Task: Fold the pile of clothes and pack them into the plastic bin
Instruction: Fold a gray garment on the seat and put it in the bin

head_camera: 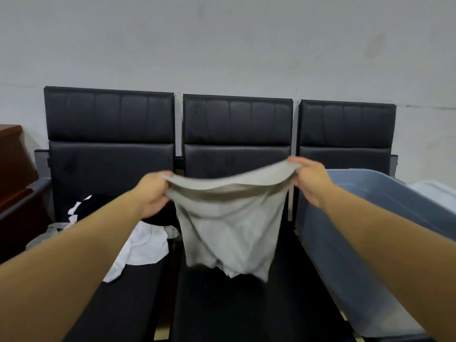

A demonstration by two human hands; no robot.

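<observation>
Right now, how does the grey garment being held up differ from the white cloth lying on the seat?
The grey garment hangs in the air, stretched between the left hand and the right hand; the white cloth lies crumpled on the left seat, untouched. The grey garment is spread out, while the white cloth is bunched beside dark clothes. Neither is folded yet.

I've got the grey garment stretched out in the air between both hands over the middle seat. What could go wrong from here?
1. The grey garment hangs doubled and uneven, its lower edge ragged; folded as it is, it may come out lopsided.
2. The left hand and right hand grip only its top edge, so a slip could drop it onto the seat.
3. The plastic bin sits tilted on the right seat; packing may shift it.
</observation>
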